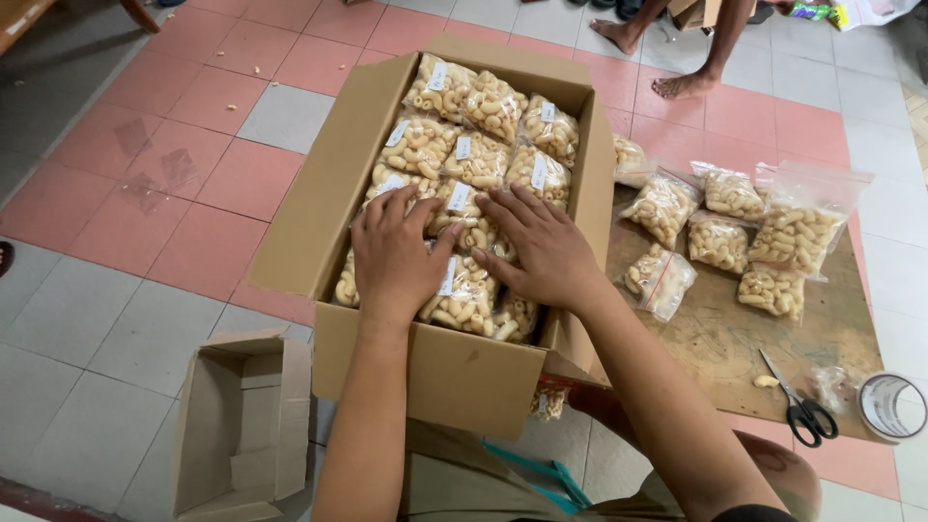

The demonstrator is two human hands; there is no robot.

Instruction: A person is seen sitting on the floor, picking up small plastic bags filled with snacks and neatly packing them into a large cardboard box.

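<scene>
Cardboard box (425, 377) packed with clear snack bags (464, 159); left hand (394, 256) and right hand (539, 249) press flat on them, fingers (503, 205) spread wide, gripping nothing.

the carton (454, 372) is matt brown cardboard, as is the small box (242, 425). the packets (464, 159) are glossy clear plastic over pale, dry, curled snacks. the floor (145, 319) is smooth tile. the scissors (800, 404) pair metal blades with black plastic handles; the tape roll (891, 406) looks shiny.
</scene>
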